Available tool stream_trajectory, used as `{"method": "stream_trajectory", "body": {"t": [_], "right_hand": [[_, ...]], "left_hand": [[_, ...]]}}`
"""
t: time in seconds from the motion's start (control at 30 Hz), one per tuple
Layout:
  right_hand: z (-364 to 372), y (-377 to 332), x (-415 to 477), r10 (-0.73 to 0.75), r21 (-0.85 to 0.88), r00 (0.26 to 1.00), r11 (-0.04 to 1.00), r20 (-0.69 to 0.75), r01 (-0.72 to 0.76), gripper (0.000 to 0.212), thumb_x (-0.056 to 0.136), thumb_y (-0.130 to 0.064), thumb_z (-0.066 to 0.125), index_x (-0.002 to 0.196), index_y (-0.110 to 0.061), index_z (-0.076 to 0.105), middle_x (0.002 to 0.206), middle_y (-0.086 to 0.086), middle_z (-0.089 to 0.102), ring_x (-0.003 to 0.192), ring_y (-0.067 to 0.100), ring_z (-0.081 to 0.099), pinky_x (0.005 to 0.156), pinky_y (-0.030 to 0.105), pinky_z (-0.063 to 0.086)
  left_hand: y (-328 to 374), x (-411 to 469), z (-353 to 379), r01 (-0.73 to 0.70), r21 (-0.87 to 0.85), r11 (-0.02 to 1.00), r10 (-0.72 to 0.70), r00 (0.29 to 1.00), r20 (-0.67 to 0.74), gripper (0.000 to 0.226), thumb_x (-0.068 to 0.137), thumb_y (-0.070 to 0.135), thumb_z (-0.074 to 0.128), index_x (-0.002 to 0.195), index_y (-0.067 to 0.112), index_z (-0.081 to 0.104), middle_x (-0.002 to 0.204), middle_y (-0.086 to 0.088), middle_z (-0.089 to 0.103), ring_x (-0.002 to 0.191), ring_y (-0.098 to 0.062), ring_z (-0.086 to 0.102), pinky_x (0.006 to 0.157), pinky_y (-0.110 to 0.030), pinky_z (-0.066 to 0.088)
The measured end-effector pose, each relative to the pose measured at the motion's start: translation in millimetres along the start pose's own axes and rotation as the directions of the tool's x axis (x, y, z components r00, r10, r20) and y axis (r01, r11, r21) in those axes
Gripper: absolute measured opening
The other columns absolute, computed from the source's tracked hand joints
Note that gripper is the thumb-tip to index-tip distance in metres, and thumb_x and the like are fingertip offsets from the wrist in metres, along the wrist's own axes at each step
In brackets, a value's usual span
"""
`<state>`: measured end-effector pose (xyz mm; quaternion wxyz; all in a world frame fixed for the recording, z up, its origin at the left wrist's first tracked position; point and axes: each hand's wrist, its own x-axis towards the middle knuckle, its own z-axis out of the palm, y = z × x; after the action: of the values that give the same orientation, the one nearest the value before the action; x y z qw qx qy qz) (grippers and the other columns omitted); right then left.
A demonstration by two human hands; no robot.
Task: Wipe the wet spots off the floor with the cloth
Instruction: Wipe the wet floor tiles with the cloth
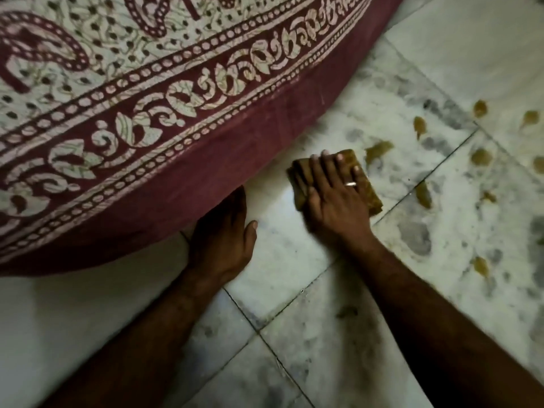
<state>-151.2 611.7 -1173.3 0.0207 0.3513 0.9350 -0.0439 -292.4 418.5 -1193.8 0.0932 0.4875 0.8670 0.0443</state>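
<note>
Fingers (321, 172) flat on folded cloth (368, 187); axis unclear.

Both forearms (426, 304) are bare to the picture's edge; the right hand (335, 198) wears a plain, pale metal ring (350, 183) on one finger; its fingernails are short.
</note>
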Motion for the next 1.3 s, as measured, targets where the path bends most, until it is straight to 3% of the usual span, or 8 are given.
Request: {"method": "stream_trajectory", "body": {"t": [0.23,0.4,0.57,0.67,0.9,1.07,1.17,1.3], "right_hand": [[3.4,19.6,-87.0,0.290,0.110,0.955,0.949,0.059,-0.295,0.066,0.101,-0.042,0.016,0.163,-0.019,0.011,0.171,0.005,0.005,0.158,0.023,0.001,0.127,0.051,0.008],[15.5,-19.3,-114.3,0.132,0.066,0.991,0.989,0.028,-0.134,0.065,0.099,-0.038,0.031,0.161,-0.018,0.022,0.169,0.009,0.018,0.157,0.028,0.014,0.124,0.050,0.015],[11.0,0.5,-31.7,0.022,0.041,0.999,0.999,-0.025,-0.021,0.060,0.102,-0.041,0.028,0.160,-0.025,0.029,0.168,0.004,0.024,0.156,0.023,0.017,0.124,0.048,0.020],[0.3,24.5,20.1,0.005,0.028,1.000,1.000,0.012,-0.005,0.064,0.099,-0.040,0.025,0.161,-0.026,0.026,0.169,0.004,0.022,0.157,0.023,0.016,0.125,0.050,0.018],[-13.6,106.6,19.6,0.331,0.036,0.944,0.943,0.018,-0.331,0.059,0.107,-0.036,0.026,0.163,-0.027,0.008,0.172,0.002,0.007,0.158,0.022,0.003,0.126,0.048,0.006],[-6.6,89.7,-54.1,0.498,0.145,0.866,0.854,0.051,-0.500,0.065,0.102,-0.041,0.014,0.163,-0.024,0.001,0.171,0.003,-0.002,0.158,0.021,-0.003,0.128,0.046,-0.001],[2.8,53.1,-80.3,0.428,0.122,0.901,0.893,0.074,-0.434,0.066,0.101,-0.041,0.016,0.163,-0.022,0.003,0.171,0.005,-0.002,0.158,0.024,0.000,0.127,0.046,-0.002],[8.3,28.8,-44.9,0.198,0.106,0.980,0.974,0.009,-0.198,0.064,0.101,-0.038,0.029,0.162,-0.020,0.021,0.169,0.009,0.017,0.157,0.029,0.014,0.125,0.050,0.013]], "left_hand": [[14.1,2.4,-5.1,-0.178,-0.002,0.984,0.178,0.984,0.003,0.068,0.101,0.042,0.026,0.156,0.001,0.027,0.164,-0.017,0.026,0.151,-0.032,0.027,0.124,-0.045,0.018],[62.5,13.7,0.3,-0.308,-0.049,0.950,0.305,0.951,-0.050,0.063,0.102,0.035,0.028,0.155,0.002,0.030,0.165,-0.016,0.025,0.153,-0.027,0.022,0.125,-0.042,0.018],[82.7,44.4,-3.7,-0.157,-0.153,0.976,0.138,0.982,-0.126,0.060,0.100,0.029,0.029,0.150,-0.003,0.038,0.159,-0.021,0.034,0.149,-0.033,0.031,0.123,-0.047,0.024],[83.3,49.4,0.5,-0.178,-0.090,0.980,0.167,0.979,-0.119,0.060,0.101,0.029,0.028,0.151,-0.003,0.037,0.159,-0.021,0.035,0.148,-0.033,0.034,0.123,-0.047,0.025],[80.0,48.2,6.6,-0.227,-0.044,0.973,0.223,0.972,-0.080,0.061,0.102,0.034,0.027,0.155,0.002,0.031,0.162,-0.016,0.031,0.152,-0.027,0.027,0.125,-0.046,0.021],[81.2,46.5,12.2,-0.299,-0.019,0.954,0.294,0.947,-0.126,0.061,0.103,0.035,0.030,0.156,0.004,0.029,0.164,-0.014,0.028,0.153,-0.025,0.025,0.125,-0.042,0.017],[82.5,47.0,16.6,-0.353,0.017,0.935,0.352,0.925,-0.141,0.060,0.105,0.035,0.030,0.156,0.004,0.028,0.165,-0.014,0.026,0.154,-0.025,0.022,0.125,-0.042,0.018],[79.6,48.8,21.4,-0.401,0.046,0.915,0.404,0.905,-0.130,0.058,0.106,0.035,0.030,0.155,0.003,0.031,0.164,-0.014,0.027,0.153,-0.025,0.024,0.125,-0.042,0.021]]}}
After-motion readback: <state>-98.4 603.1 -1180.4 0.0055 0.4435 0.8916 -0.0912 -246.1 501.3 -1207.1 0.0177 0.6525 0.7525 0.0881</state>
